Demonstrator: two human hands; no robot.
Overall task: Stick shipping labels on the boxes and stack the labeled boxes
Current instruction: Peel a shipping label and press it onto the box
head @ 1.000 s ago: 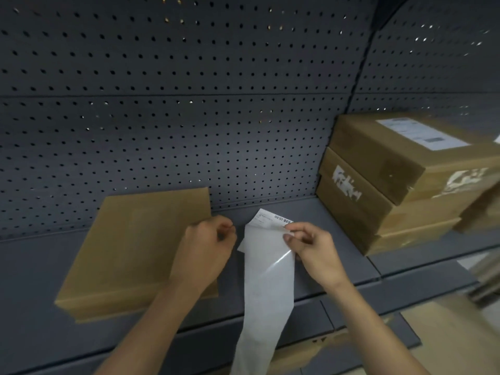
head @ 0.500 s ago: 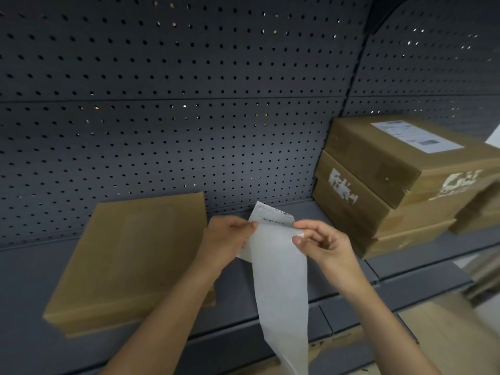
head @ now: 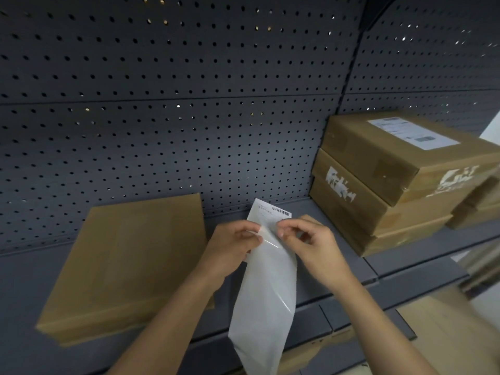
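**Both hands pinch a label strip above the shelf**

Nearest the camera, a glossy white backing strip (head: 266,307) hangs down from the hands. It passes the front lip of the grey shelf (head: 405,269), and its lower end runs out of the bottom of the view. Low on the right, a pale cardboard surface (head: 454,328) lies on a lower level; what it belongs to cannot be told.

At the top of the strip, the left hand (head: 232,247) pinches the left edge between thumb and curled fingers. The right hand (head: 313,243) pinches the right side, thumb and forefinger closed on the sheet. Their fingertips nearly meet across the paper.

Standing up just beyond them is the shipping label (head: 269,212), white, with a barcode along its top right edge and print too small to read. It is held in the air over the shelf, touching no box.

To the left, a flat box (head: 130,261) lies on the shelf with its broad top plain brown. The left forearm crosses in front of its near right corner.

Farther right, a stack of boxes (head: 351,201) stands three high on the shelf. The top box (head: 378,163) carries a printed label (head: 414,132) on its upper face, and torn white scraps mark the sides of the stack. More boxes (head: 476,209) sit beside it at the right edge, partly cut off.

Farthest back, a dark pegboard panel (head: 162,104) rises behind everything.
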